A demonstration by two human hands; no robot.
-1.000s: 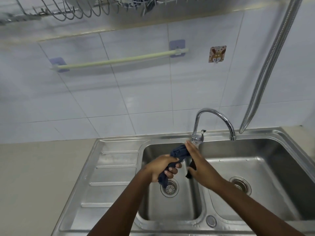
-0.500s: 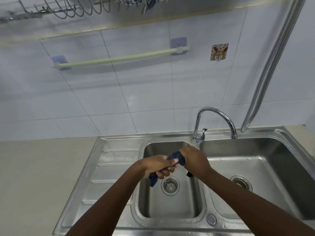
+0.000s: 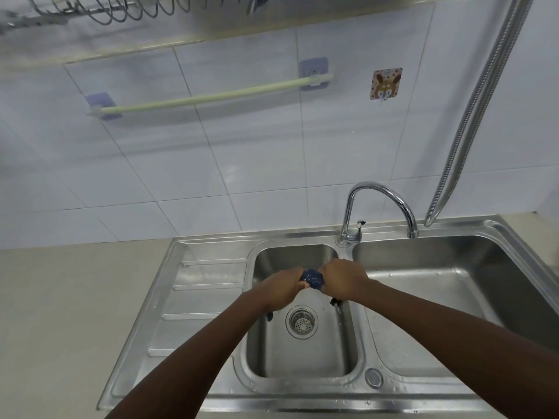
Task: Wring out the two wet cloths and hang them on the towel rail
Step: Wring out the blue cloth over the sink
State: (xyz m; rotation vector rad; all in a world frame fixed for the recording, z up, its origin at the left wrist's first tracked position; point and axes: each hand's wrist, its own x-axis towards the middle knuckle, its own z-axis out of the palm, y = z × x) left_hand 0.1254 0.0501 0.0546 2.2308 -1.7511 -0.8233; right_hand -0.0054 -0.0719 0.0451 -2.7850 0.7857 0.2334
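Observation:
A dark blue wet cloth (image 3: 313, 279) is twisted tight between my two fists above the small left basin (image 3: 302, 352). My left hand (image 3: 282, 290) grips its left end and my right hand (image 3: 343, 281) grips its right end. Short tails of the cloth stick out below each fist. The pale green towel rail (image 3: 211, 96) is mounted on the tiled wall above, on two purple pads, with nothing hanging on it. No second cloth is in view.
A chrome tap (image 3: 378, 204) arches toward the large right basin (image 3: 447, 285). A ribbed draining board (image 3: 193, 300) lies left of the basins, next to a beige counter (image 3: 66, 313). A metal hose (image 3: 472, 116) hangs at the right; a wire dish rack (image 3: 127, 7) is overhead.
My hands have closed in on the cloth and twisted it into a short tight knot. Most of the loose hanging part has been drawn up into my fists.

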